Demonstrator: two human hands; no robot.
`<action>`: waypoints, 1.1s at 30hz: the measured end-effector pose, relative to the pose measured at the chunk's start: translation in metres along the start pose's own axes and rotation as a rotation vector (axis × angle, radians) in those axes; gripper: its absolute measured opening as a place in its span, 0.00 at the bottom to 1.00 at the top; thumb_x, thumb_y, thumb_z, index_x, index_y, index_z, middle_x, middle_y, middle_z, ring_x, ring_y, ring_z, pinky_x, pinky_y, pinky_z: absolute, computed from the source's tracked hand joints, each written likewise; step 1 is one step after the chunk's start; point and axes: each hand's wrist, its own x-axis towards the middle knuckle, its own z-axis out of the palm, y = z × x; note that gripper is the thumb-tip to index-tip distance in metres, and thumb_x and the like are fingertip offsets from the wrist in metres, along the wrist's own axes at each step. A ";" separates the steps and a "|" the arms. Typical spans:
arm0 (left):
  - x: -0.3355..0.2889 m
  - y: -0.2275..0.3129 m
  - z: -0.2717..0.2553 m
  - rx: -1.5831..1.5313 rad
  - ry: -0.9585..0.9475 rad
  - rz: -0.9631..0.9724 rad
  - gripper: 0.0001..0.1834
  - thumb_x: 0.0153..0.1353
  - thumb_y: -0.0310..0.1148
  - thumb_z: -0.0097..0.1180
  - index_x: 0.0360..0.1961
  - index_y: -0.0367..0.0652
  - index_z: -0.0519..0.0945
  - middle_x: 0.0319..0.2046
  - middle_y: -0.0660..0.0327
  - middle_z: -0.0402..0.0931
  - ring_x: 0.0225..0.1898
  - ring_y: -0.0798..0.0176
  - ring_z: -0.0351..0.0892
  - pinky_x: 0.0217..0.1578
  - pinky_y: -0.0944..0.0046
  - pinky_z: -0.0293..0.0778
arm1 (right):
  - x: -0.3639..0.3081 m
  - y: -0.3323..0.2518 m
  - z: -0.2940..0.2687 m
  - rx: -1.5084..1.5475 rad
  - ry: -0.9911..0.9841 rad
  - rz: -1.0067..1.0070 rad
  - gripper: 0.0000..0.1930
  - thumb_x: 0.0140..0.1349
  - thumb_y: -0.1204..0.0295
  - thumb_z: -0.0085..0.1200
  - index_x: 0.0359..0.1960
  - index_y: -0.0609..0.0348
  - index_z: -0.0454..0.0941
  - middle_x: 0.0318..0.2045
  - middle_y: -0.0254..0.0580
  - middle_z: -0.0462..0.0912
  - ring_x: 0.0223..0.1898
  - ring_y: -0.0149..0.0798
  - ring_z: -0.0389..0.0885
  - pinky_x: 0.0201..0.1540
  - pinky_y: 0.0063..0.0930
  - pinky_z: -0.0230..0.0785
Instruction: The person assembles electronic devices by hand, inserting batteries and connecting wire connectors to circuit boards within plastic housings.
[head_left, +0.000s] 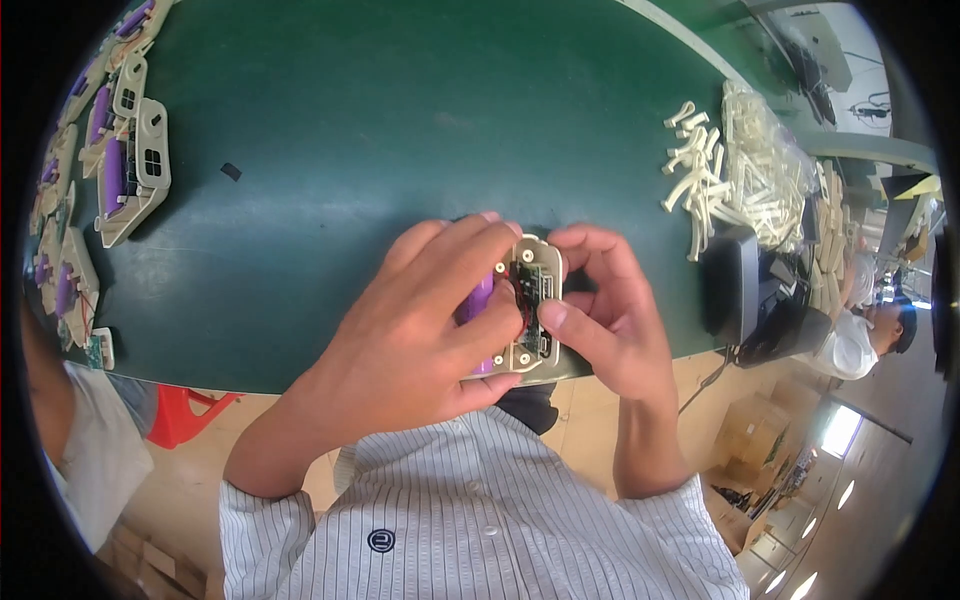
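Between my two hands, close to the table's near edge, is a cream plastic housing point(553, 262) with its inside facing up. A purple battery cell point(478, 300) lies in its left part, partly covered by my fingers. Beside the cell are red wires and a dark circuit board point(530, 290) along the right wall. My left hand point(430, 300) reaches over the housing from the left, its fingers curled round it and one fingertip pressing near the wires. My right hand point(615, 315) grips the right wall, thumb on the board's edge and fingers bent at the far corner.
Several similar housings with purple cells point(115, 175) line the left end of the green table point(400, 110). A small black piece point(231, 172) lies nearby. At right are loose cream strap-like parts point(690, 170), a clear bag point(765, 180) of them and a black box point(735, 285). Other people sit at both sides.
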 end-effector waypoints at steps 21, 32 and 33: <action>-0.008 0.003 0.001 0.173 0.005 0.014 0.37 0.39 0.41 0.80 0.50 0.41 0.75 0.63 0.48 0.71 0.65 0.41 0.71 0.68 0.34 0.58 | -0.002 0.000 -0.013 -0.232 -0.110 -0.061 0.25 0.69 0.70 0.62 0.66 0.55 0.70 0.41 0.39 0.80 0.30 0.25 0.80 0.31 0.22 0.76; -0.006 0.000 0.001 0.127 0.012 0.001 0.33 0.38 0.42 0.80 0.44 0.41 0.79 0.65 0.50 0.70 0.65 0.40 0.71 0.66 0.31 0.59 | -0.002 -0.005 -0.016 -0.067 -0.112 -0.036 0.23 0.67 0.75 0.63 0.62 0.57 0.71 0.42 0.40 0.81 0.43 0.28 0.82 0.44 0.22 0.76; -0.007 0.000 0.001 0.109 -0.003 -0.016 0.33 0.38 0.43 0.80 0.45 0.41 0.79 0.65 0.50 0.69 0.65 0.41 0.71 0.65 0.30 0.59 | -0.001 -0.005 -0.017 -0.048 -0.120 -0.014 0.23 0.68 0.76 0.62 0.62 0.57 0.71 0.42 0.39 0.81 0.44 0.28 0.82 0.45 0.22 0.77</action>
